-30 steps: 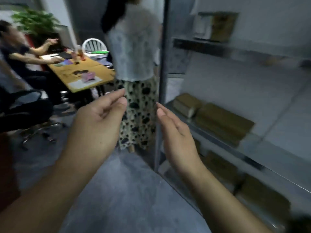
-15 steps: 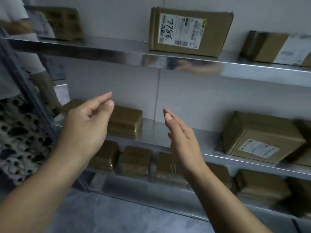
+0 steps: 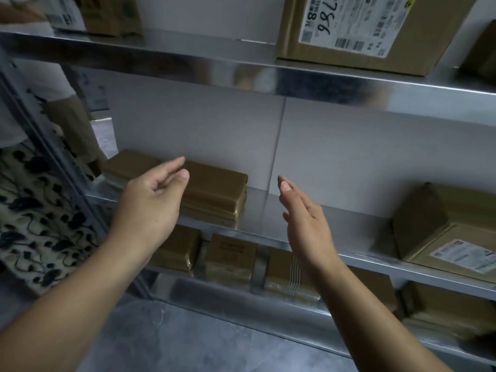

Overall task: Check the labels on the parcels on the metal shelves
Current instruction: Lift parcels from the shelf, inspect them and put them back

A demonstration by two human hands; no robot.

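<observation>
Head view looks at metal shelves with both hands raised in front of the middle level, neither touching anything: the left hand hangs loose with fingers gently curved and nothing in it, just in front of a flat parcel at the left of that level, and the right hand is held edge-on with straight fingers, also empty, over a bare stretch of steel. The step in hand looks like reaching for the flat parcel, whose top shows no label. It would be best taken by its two short ends with both hands, lifted clear of the shelf, then turned over to find the sticker. Its brown tape wrap looks glossy and probably slick, so gripping the corners should beat pressing the faces. Up on the top level, a large cardboard box stands with its matte face forward and its white label already readable by eye. Far right on the middle level sits a tilted box with a pale label on its upper face. More taped brown packets line the lower level, where the polished steel is mirror-bright
</observation>
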